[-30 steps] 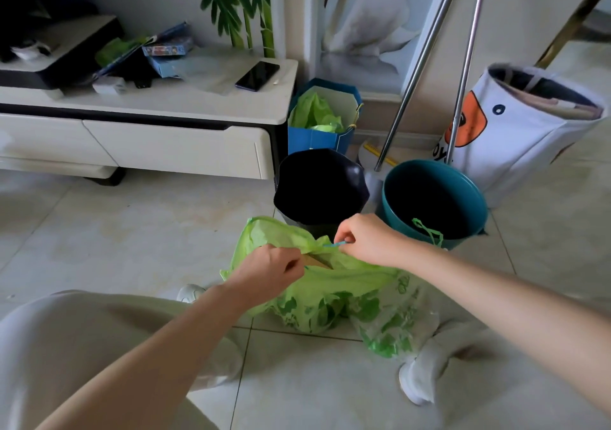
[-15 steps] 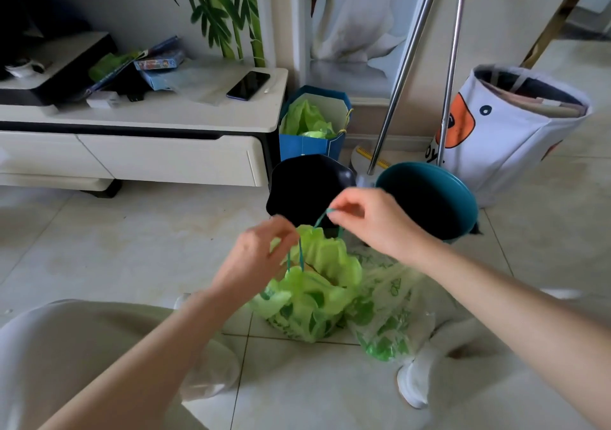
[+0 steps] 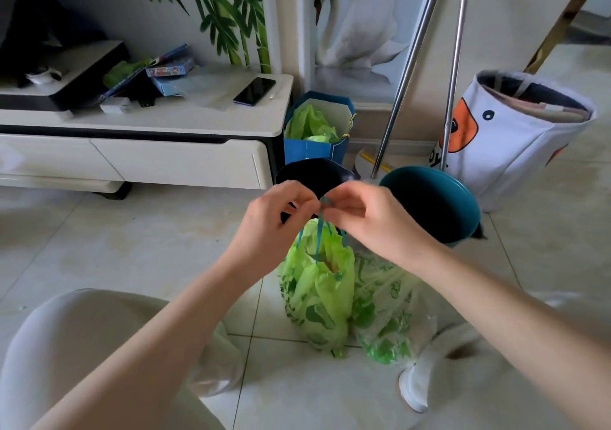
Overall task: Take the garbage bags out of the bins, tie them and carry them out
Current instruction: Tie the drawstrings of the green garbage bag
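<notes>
A green garbage bag (image 3: 322, 284) stands on the floor tiles, its mouth gathered by teal drawstrings (image 3: 320, 231) that run up to my fingers. My left hand (image 3: 276, 219) and my right hand (image 3: 362, 218) meet just above the bag, both pinching the drawstrings. A second, clearer green-printed bag (image 3: 385, 314) lies against it on the right. Behind my hands stand a black bin (image 3: 317, 173) and a teal bin (image 3: 439, 204), both dark inside.
A blue paper bag (image 3: 315, 150) holding green plastic stands by a white TV cabinet (image 3: 172, 158) with a phone (image 3: 254, 90) on top. Two metal poles (image 3: 451, 99) lean on the wall. A white duck-print basket (image 3: 515, 138) is at right. My knees flank the bags.
My hands have lifted and come together above the bag, drawing the strings up. The bag's mouth has gone from wide and flat to gathered and narrow.
</notes>
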Demonstrator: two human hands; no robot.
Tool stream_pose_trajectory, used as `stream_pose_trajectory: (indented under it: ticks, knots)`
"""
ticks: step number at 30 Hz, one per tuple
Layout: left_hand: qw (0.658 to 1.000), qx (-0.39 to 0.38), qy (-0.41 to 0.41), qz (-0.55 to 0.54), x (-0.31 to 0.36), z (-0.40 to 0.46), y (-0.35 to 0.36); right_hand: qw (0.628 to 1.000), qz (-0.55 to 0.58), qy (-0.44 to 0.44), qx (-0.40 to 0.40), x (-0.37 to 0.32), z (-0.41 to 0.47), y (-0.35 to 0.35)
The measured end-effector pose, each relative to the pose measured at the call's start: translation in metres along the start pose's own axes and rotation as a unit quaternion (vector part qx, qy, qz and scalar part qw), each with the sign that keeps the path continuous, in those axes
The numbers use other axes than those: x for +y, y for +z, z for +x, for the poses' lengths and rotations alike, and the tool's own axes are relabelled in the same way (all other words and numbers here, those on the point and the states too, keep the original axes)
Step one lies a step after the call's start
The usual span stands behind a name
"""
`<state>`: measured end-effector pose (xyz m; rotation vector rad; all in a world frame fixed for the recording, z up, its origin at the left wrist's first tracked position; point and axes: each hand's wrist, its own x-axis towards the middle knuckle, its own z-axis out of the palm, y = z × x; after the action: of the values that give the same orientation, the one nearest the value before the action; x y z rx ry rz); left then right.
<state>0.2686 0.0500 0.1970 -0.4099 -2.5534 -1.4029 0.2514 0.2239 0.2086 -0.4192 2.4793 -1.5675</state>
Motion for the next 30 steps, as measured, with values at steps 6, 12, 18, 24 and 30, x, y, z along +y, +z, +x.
stream_pose_trajectory:
  ticks: [6,12,18,24,30]
  knots:
    - [0.999,0.028,0.002,-0.028,0.004,0.007,0.015,1.0,-0.011,0.004,0.011,0.001,-0.004,-0.002]
    - [0.983,-0.136,-0.119,-0.043,-0.047,-0.017,0.049,0.997,0.076,-0.025,0.005,-0.006,-0.005,-0.011]
    - [0.98,-0.066,-0.172,0.076,-0.057,-0.027,0.102,0.994,0.071,-0.081,-0.023,-0.018,-0.014,-0.003]
    - [0.959,-0.081,-0.229,0.149,-0.073,-0.036,0.115,0.987,0.088,-0.126,0.035,-0.025,-0.017,-0.026]
    - [0.923,-0.222,-0.204,0.241,-0.1,-0.041,0.117,0.987,0.044,-0.14,0.062,-0.023,-0.015,-0.028]
